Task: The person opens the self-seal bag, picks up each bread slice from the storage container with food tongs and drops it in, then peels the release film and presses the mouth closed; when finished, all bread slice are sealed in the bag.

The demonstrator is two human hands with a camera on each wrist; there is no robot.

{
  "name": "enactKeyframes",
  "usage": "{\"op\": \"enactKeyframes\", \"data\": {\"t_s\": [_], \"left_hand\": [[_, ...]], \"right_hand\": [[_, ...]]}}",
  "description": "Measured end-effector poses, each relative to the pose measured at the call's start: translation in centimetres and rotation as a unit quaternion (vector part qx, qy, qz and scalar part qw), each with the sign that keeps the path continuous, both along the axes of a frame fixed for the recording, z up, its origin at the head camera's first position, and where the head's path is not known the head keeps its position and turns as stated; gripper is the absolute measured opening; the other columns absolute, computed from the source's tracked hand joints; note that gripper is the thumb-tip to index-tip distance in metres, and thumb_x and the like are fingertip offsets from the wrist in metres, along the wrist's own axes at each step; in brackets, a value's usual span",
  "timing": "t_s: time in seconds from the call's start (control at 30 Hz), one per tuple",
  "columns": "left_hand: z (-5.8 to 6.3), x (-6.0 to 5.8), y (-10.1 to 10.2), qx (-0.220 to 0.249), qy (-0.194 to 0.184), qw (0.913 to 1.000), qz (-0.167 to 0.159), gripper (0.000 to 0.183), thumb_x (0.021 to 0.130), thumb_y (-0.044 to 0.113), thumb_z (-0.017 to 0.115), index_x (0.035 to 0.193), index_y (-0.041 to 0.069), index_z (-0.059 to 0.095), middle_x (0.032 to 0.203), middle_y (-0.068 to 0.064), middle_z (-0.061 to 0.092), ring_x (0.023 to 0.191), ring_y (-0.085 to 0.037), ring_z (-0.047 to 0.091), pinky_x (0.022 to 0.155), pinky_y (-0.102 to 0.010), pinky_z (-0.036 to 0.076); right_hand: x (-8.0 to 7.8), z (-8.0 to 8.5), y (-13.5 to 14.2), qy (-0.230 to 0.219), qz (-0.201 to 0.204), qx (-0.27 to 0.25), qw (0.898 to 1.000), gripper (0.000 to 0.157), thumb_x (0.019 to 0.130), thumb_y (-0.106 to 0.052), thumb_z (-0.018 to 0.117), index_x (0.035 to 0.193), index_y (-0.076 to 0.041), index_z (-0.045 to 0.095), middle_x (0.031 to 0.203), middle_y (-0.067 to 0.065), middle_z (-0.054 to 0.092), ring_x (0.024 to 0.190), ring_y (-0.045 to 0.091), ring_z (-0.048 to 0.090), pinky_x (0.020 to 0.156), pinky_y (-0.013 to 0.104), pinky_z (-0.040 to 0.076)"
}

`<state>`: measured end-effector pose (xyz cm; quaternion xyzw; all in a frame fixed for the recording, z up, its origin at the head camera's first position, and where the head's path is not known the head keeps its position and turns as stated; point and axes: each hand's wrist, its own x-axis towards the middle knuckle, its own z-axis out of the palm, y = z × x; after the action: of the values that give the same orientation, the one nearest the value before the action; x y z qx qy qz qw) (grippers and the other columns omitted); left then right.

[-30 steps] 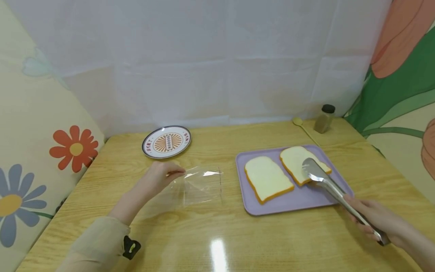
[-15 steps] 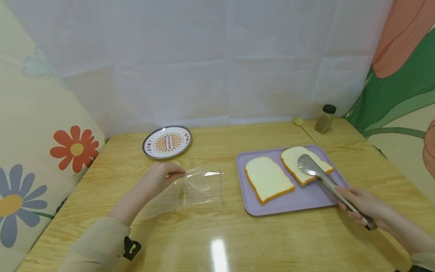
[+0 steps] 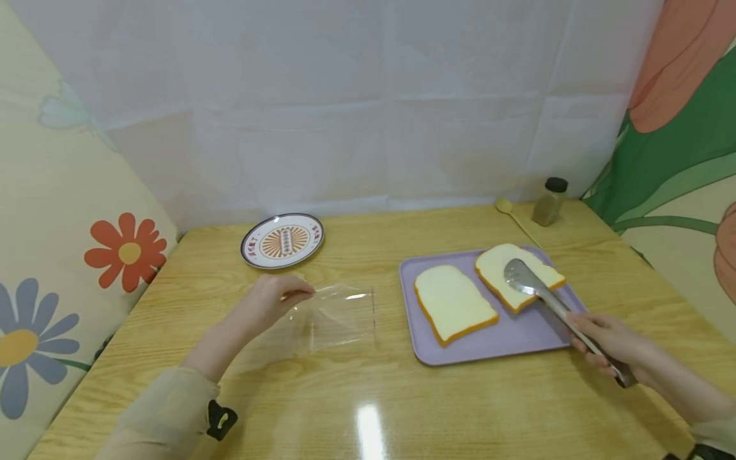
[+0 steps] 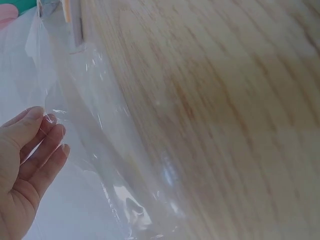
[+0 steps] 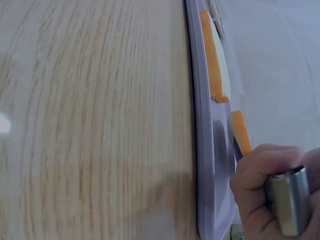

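In the head view, my left hand (image 3: 270, 299) pinches the edge of a clear plastic bag (image 3: 345, 322) above the table. The left wrist view shows the thumb and fingertips on the thin film (image 4: 75, 115). My right hand (image 3: 612, 342) grips metal food tongs (image 3: 554, 305) by the handle. Their upper arm lies over the right bread slice (image 3: 497, 265), which tilts slightly at the tray's far side; the lower arm is hidden beneath the slice. Another bread slice (image 3: 451, 300) lies flat on the left of the purple tray (image 3: 428, 351).
A patterned white plate (image 3: 282, 241) stands at the back left of the wooden table (image 3: 322, 409). Behind the tray are a long-handled spoon (image 3: 506, 206) and a jar with a black lid (image 3: 549, 203). A white cloth (image 3: 345, 128) hangs behind the table.
The tongs have shifted a little left and away from me over the right slice, whose far edge has risen slightly. My left hand and the bag have hardly moved.
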<state>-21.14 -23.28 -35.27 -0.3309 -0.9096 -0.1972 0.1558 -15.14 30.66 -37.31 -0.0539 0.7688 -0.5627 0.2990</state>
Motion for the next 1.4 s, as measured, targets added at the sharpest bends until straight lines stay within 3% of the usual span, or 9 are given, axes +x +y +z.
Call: {"op": "enactKeyframes", "data": {"t_s": [0.23, 0.37, 0.57, 0.83, 1.03, 1.4], "left_hand": [[0.7, -0.3, -0.1, 0.006, 0.010, 0.9999, -0.012, 0.015, 0.077, -0.005, 0.071, 0.089, 0.004, 0.073, 0.083, -0.005, 0.072, 0.075, -0.018, 0.068, 0.065, -0.029, 0.056], [1.0, -0.5, 0.2, 0.003, 0.019, 0.9996, -0.020, 0.015, 0.077, -0.005, 0.071, 0.090, 0.004, 0.073, 0.084, -0.005, 0.073, 0.075, -0.018, 0.068, 0.065, -0.030, 0.056], [1.0, -0.6, 0.5, 0.005, 0.001, 0.9999, -0.011, 0.010, 0.079, -0.001, 0.071, 0.088, 0.003, 0.073, 0.081, -0.004, 0.072, 0.073, -0.016, 0.067, 0.064, -0.027, 0.056], [0.5, 0.2, 0.3, 0.015, -0.008, 0.9998, -0.010, 0.008, 0.080, 0.002, 0.071, 0.087, 0.004, 0.073, 0.079, -0.004, 0.071, 0.069, -0.009, 0.064, 0.058, -0.022, 0.052], [0.0, 0.2, 0.2, 0.011, -0.011, 0.9999, -0.006, 0.010, 0.080, 0.001, 0.071, 0.088, 0.005, 0.073, 0.080, -0.003, 0.072, 0.071, -0.013, 0.067, 0.062, -0.024, 0.055], [0.0, 0.3, 0.4, 0.012, -0.010, 0.9999, -0.002, 0.010, 0.080, 0.001, 0.071, 0.089, 0.003, 0.074, 0.078, -0.003, 0.071, 0.069, -0.011, 0.065, 0.060, -0.021, 0.054]], "right_hand": [[0.1, 0.5, -0.2, 0.053, -0.039, 0.040, 0.997, 0.039, 0.103, -0.040, 0.030, 0.102, -0.004, 0.045, 0.070, -0.007, 0.050, 0.049, 0.001, 0.044, 0.043, 0.020, 0.043], [0.2, 1.1, -0.6, 0.057, -0.070, 0.053, 0.995, 0.044, 0.102, -0.043, 0.033, 0.105, -0.001, 0.046, 0.067, -0.007, 0.049, 0.045, 0.002, 0.041, 0.039, 0.021, 0.040], [0.2, 2.2, -1.9, 0.066, -0.095, 0.078, 0.990, 0.046, 0.099, -0.044, 0.042, 0.103, 0.000, 0.053, 0.062, -0.005, 0.051, 0.039, 0.003, 0.038, 0.033, 0.023, 0.038], [-0.5, 2.6, -5.1, 0.067, -0.014, 0.067, 0.995, 0.047, 0.099, -0.039, 0.045, 0.096, 0.007, 0.053, 0.059, -0.003, 0.049, 0.037, 0.003, 0.036, 0.032, 0.018, 0.032], [-1.2, 2.8, -7.6, 0.081, 0.046, 0.064, 0.994, 0.046, 0.098, -0.038, 0.047, 0.097, 0.008, 0.057, 0.057, -0.001, 0.048, 0.036, 0.003, 0.033, 0.031, 0.018, 0.029], [-2.4, 3.2, -11.0, 0.066, 0.063, 0.090, 0.992, 0.049, 0.093, -0.046, 0.054, 0.097, 0.002, 0.063, 0.056, -0.001, 0.047, 0.036, 0.005, 0.030, 0.033, 0.019, 0.027]]}}
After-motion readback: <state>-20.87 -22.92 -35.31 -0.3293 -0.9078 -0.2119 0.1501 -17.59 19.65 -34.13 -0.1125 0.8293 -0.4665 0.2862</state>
